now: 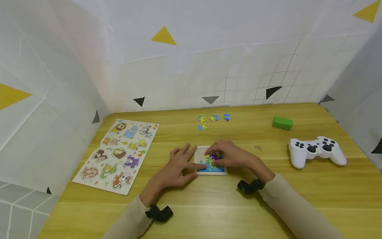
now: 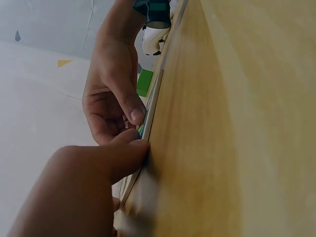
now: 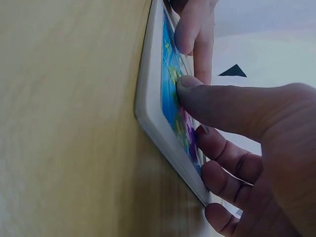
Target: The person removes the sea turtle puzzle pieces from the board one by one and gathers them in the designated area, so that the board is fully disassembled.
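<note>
A small jigsaw puzzle in a pale wooden frame [image 1: 225, 171] lies flat on the table, partly filled with blue, green and purple pieces. The bare backing shows at its upper left. My left hand [image 1: 176, 168] lies spread at the frame's left side, its index finger stretched over the blue bottom pieces. Over the right half, my right hand [image 1: 231, 154] curls its thumb and fingers about a purple-and-yellow puzzle piece [image 1: 208, 156], which they partly hide. The right wrist view shows my right thumb [image 3: 217, 103] on the puzzle picture [image 3: 170, 94].
Loose puzzle pieces [image 1: 202, 127] lie behind the frame. An animal peg board [image 1: 135, 172] sits at the left. Toward the right are a green block [image 1: 282, 123] and a white game controller [image 1: 317, 151]. Patterned white sheeting [image 1: 185, 76] stands behind the table.
</note>
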Action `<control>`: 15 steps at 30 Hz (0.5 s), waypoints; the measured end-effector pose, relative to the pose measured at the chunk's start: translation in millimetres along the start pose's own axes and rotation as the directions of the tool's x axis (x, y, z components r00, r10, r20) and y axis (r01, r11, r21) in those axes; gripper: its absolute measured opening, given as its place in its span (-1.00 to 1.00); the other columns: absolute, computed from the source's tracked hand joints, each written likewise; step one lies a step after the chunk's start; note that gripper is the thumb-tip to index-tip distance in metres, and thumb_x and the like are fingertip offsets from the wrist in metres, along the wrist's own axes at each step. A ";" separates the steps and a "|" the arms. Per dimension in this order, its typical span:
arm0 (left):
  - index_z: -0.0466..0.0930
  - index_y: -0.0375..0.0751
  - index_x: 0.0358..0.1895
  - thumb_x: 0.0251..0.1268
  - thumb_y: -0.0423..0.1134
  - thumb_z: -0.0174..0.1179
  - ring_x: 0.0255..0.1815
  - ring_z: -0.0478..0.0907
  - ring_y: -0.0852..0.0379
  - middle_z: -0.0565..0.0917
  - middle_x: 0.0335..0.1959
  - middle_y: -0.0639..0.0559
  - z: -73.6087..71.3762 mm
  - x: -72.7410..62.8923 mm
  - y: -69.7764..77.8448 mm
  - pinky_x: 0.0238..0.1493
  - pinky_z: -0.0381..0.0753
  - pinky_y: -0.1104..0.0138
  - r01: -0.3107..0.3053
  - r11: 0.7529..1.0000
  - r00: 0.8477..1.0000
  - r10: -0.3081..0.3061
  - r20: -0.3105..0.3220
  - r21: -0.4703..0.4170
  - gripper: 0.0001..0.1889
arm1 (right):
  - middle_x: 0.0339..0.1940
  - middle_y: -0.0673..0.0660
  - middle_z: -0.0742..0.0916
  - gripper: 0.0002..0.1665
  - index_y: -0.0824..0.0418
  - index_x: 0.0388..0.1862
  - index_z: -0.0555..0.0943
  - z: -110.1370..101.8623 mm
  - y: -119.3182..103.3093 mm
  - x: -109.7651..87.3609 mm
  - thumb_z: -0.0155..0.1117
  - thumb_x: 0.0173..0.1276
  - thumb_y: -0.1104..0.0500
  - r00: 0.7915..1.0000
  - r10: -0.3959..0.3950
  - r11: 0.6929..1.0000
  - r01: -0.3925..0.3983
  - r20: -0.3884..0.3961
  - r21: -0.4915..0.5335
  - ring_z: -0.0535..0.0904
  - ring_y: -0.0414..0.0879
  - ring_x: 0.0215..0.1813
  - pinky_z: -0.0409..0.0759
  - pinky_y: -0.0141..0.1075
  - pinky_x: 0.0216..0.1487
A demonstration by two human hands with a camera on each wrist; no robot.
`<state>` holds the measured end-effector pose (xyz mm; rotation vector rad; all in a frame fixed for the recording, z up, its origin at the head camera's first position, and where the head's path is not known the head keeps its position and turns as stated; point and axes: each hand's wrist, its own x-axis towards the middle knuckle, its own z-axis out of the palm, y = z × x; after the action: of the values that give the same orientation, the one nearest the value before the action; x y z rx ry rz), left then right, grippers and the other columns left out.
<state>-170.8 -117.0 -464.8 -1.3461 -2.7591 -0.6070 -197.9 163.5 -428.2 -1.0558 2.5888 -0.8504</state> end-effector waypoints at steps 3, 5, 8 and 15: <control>0.55 0.42 0.34 0.50 0.08 0.08 0.68 -0.10 -0.38 0.14 0.65 -0.22 -1.2 0.3 2.1 0.47 -0.06 -0.31 0.007 1.000 1.000 -0.007 0.015 0.000 -0.60 | -0.10 -0.03 0.71 -0.59 0.04 0.17 0.70 -0.2 1.2 0.2 0.46 0.34 0.10 1.000 -0.006 1.000 0.006 -0.009 -0.003 0.47 -0.10 -0.07 0.28 -0.17 -0.03; 0.54 0.43 0.35 0.49 0.12 0.08 0.68 -0.12 -0.38 0.12 0.65 -0.22 -1.9 0.3 3.5 0.48 -0.07 -0.31 0.018 1.000 1.000 -0.018 0.023 -0.003 -0.59 | -0.11 -0.04 0.71 -0.59 0.04 0.17 0.71 -0.2 1.6 0.4 0.46 0.33 0.10 1.000 -0.007 1.000 0.007 -0.014 -0.009 0.47 -0.11 -0.08 0.27 -0.18 -0.05; 0.53 0.45 0.35 0.44 0.22 0.10 0.68 -0.15 -0.37 0.11 0.66 -0.20 -2.7 0.2 5.3 0.49 -0.09 -0.30 0.035 0.999 0.999 -0.035 0.029 -0.012 -0.55 | -0.13 -0.04 0.70 -0.58 0.04 0.16 0.71 -0.1 1.8 1.1 0.47 0.33 0.10 1.000 -0.013 1.000 0.012 -0.020 -0.021 0.46 -0.11 -0.11 0.27 -0.19 -0.06; 0.51 0.50 0.35 0.34 0.34 0.14 0.69 -0.17 -0.36 0.10 0.67 -0.18 -1.5 0.0 6.1 0.49 -0.10 -0.29 0.046 0.999 0.999 -0.046 0.030 -0.008 -0.48 | -0.16 -0.05 0.70 -0.58 0.05 0.15 0.72 0.8 2.7 2.3 0.49 0.30 0.11 0.999 -0.032 0.999 0.030 -0.038 -0.045 0.45 -0.11 -0.14 0.29 -0.21 -0.05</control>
<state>-166.4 -114.1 -461.4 -1.3076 -2.8210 -0.6073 -200.7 163.1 -430.3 -1.1048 2.6413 -0.8316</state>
